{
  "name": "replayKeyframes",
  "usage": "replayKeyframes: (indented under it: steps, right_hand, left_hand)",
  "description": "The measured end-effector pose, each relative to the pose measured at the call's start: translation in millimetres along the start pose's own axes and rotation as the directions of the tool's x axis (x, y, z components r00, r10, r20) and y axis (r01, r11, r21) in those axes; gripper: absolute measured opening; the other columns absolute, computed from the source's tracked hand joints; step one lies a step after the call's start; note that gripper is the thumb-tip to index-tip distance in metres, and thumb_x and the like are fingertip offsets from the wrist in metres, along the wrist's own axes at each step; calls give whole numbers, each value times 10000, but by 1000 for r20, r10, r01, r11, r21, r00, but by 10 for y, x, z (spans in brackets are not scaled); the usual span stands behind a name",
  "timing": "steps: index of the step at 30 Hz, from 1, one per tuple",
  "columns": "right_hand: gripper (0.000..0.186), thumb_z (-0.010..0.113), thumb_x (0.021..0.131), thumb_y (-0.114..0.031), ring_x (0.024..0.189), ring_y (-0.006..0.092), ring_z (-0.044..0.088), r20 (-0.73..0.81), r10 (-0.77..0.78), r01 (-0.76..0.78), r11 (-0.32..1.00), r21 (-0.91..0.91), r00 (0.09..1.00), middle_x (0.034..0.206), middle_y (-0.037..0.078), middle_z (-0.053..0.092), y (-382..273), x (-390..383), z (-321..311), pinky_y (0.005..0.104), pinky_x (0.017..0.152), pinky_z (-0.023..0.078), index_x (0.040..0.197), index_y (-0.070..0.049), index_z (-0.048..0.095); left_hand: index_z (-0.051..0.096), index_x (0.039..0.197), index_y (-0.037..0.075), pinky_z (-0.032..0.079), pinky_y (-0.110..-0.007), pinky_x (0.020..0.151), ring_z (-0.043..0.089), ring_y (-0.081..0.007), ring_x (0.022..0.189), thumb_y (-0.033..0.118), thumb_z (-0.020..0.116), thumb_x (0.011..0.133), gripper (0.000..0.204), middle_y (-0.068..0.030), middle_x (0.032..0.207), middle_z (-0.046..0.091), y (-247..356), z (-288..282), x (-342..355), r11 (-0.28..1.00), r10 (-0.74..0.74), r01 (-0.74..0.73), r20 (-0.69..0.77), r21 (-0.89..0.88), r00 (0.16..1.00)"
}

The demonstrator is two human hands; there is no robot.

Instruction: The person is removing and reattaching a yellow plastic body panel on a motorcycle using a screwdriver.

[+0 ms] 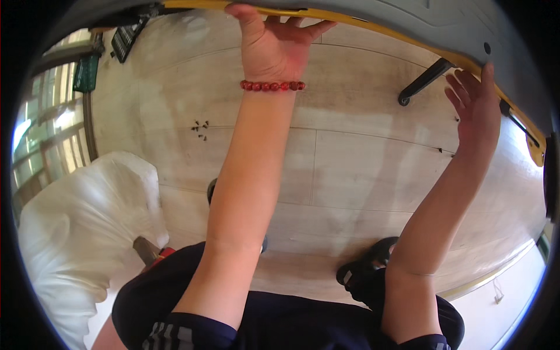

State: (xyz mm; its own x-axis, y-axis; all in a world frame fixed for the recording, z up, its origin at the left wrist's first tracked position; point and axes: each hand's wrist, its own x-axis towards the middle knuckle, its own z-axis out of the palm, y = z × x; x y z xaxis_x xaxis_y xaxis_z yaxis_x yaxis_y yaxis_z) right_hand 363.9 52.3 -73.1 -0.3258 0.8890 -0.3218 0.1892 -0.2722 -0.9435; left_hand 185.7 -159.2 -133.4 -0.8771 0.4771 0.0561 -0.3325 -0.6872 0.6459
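A large grey panel (402,20) with a yellow rim (373,26) spans the top of the view and slopes down at the right. My left hand (274,49), with a red bead bracelet (273,86) at the wrist, grips the rim palm up. Its thumb lies over the edge, and its fingers reach underneath, partly hidden by the panel. Farther right, my right hand (477,111) holds the same rim, thumb against the grey face and fingers bent below it. Both arms are stretched forward.
Beneath the panel a black leg with a caster (424,81) sticks out. Small dark screw-like pieces (200,129) lie on the pale plank floor (344,169), with a few more near my right hand. A white plastic bag (87,216) fills the left side; a black slotted crate (126,39) stands behind.
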Motion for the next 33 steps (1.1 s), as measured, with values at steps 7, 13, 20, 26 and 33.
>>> replayKeyframes:
  steps: [7, 13, 20, 26, 33]
  right_hand:
    - [415, 833, 813, -283, 977, 242, 657, 593, -728, 916, 119, -383, 343, 1087, 106, 718, -322, -463, 667, 355, 876, 501, 1140, -60, 707]
    - [547, 742, 833, -193, 1258, 356, 583, 779, -625, 822, -468, -323, -49, 1341, 129, 631, -102, -509, 1222, 532, 1036, 460, 1338, -37, 604]
    - [515, 716, 857, -205, 1295, 351, 571, 805, -580, 782, -558, -278, -127, 1374, 132, 623, 25, -294, 1175, 549, 1072, 428, 1338, -50, 616]
    - [505, 680, 888, -212, 1318, 352, 556, 810, -563, 750, -604, -270, -162, 1388, 156, 608, 65, -237, 1148, 528, 1103, 407, 1353, -34, 597]
    - [745, 814, 734, -152, 1376, 410, 480, 852, -519, 807, -471, -357, 73, 1453, 209, 535, -150, -167, 744, 533, 1142, 378, 1410, -18, 532]
  left_hand:
    - [612, 1306, 142, 539, -553, 982, 631, -270, 1176, 673, 650, 849, 702, -36, 1254, 676, -66, -111, -6, 984, -38, 43, 35, -173, 999]
    - [582, 1347, 115, 537, -505, 1000, 615, -269, 1223, 656, 650, 859, 731, -61, 1332, 646, -76, -61, 5, 972, -15, 32, 77, -234, 997]
    - [605, 1322, 117, 546, -458, 978, 631, -244, 1200, 685, 642, 841, 746, -61, 1283, 671, -155, -189, 93, 964, 20, 18, 141, -265, 990]
    - [631, 1277, 113, 543, -465, 975, 646, -249, 1162, 714, 650, 812, 760, -69, 1230, 690, -129, -123, 73, 960, 40, 6, 159, -279, 986]
    - [562, 1354, 126, 529, -512, 992, 598, -260, 1210, 729, 674, 786, 836, -63, 1318, 614, 171, 35, -30, 995, -98, 97, -91, -12, 991]
